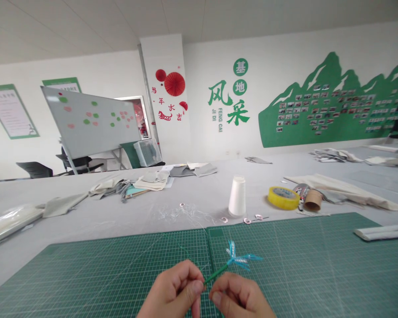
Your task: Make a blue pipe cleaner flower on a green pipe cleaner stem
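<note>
My left hand (179, 287) is closed in a pinch on the green stem of a small craft flower (217, 273). The stem slants up to the right and ends in blue petals with a row of whitish bits along them. Close beside the stem, my right hand (239, 295) has its thumb and fingertips pressed together; whatever lies between them is too small or hidden to make out. Both hands are above the green cutting mats (119, 269), near the seam where the two mats meet.
Beyond the mats stand a white thread cone (237, 196), a yellow tape roll (283, 198) and a brown cardboard tube (313, 200). Loose clear thread (185, 213) lies left of the cone. Fabric pieces (345, 190) lie at right, with more cloth (152, 180) at the back left.
</note>
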`<action>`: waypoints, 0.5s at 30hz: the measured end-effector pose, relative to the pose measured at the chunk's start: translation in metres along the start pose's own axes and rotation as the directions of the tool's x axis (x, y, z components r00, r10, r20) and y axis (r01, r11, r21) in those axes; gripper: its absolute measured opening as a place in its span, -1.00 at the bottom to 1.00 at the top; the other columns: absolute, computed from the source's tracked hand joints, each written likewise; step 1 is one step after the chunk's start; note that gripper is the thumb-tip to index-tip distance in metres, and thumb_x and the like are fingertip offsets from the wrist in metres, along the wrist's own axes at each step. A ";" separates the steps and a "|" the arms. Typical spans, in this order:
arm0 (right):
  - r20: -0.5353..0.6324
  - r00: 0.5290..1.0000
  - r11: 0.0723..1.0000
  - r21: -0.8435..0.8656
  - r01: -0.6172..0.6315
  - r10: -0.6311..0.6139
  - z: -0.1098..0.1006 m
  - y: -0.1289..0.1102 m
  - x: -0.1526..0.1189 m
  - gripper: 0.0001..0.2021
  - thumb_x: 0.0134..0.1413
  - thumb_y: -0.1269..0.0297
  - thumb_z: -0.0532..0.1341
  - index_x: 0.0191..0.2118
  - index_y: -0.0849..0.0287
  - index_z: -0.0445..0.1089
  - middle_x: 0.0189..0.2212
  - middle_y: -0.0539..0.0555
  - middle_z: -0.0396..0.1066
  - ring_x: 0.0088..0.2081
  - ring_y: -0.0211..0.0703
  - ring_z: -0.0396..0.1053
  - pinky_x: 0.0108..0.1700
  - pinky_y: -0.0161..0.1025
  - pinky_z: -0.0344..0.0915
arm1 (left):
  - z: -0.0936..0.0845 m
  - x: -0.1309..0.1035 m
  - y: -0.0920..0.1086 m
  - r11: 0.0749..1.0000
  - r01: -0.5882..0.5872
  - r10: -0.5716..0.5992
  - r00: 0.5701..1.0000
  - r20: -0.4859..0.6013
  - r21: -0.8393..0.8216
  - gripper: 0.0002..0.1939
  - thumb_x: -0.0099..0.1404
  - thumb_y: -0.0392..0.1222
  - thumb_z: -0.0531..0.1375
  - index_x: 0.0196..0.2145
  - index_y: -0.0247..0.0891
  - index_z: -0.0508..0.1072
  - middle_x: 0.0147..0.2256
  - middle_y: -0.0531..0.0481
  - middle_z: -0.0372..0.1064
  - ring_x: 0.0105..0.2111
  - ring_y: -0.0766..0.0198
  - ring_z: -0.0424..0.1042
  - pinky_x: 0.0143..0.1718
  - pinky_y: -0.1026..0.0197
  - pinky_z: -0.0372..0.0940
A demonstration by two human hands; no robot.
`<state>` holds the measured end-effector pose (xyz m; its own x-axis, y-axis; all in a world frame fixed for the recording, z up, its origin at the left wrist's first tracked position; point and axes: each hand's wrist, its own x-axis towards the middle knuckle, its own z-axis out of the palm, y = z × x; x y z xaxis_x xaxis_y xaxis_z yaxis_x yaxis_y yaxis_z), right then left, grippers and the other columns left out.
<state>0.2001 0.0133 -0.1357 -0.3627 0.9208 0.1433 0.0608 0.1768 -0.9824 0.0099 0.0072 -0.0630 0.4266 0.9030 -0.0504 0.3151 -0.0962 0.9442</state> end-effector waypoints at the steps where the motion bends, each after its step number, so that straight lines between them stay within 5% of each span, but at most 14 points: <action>1: -0.006 1.000 1.000 0.000 0.001 -0.001 0.000 0.000 0.000 -0.71 0.13 0.04 0.25 -0.40 0.18 0.51 -0.60 -0.11 0.10 -0.55 -0.26 -0.02 -0.49 -0.28 -0.09 | 0.000 0.000 0.000 1.000 0.008 -0.007 1.000 0.002 -0.005 -0.78 0.30 -0.03 0.08 -0.41 -0.20 0.26 -0.63 0.15 0.28 -0.62 0.36 0.08 -0.48 0.28 0.01; 5: 0.000 1.000 1.000 0.010 -0.008 0.008 0.001 0.001 -0.001 -0.72 0.14 0.05 0.25 -0.40 0.17 0.50 -0.65 -0.16 0.00 -0.58 -0.28 -0.09 -0.53 -0.28 -0.15 | 0.001 0.000 -0.006 0.999 0.044 -0.044 0.999 0.005 -0.003 -0.79 0.32 -0.04 0.06 -0.40 -0.20 0.27 -0.63 0.16 0.31 -0.70 0.41 -0.10 -0.52 0.29 -0.04; 15: 0.013 1.000 1.000 0.021 -0.004 0.004 -0.001 0.002 -0.002 -0.61 0.14 -0.09 0.22 -0.38 0.18 0.50 -0.64 -0.14 0.04 -0.57 -0.27 -0.06 -0.52 -0.28 -0.13 | 0.004 0.007 -0.013 0.998 0.012 -0.008 0.998 0.066 -0.059 -0.67 0.29 0.11 0.06 -0.43 -0.20 0.28 -0.71 0.23 0.20 -0.75 0.44 -0.12 -0.57 0.31 -0.03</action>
<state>0.2017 0.0119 -0.1383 -0.3742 0.9171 0.1376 0.0428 0.1653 -0.9853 0.0126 0.0127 -0.0769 0.4790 0.8742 -0.0794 0.2700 -0.0606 0.9609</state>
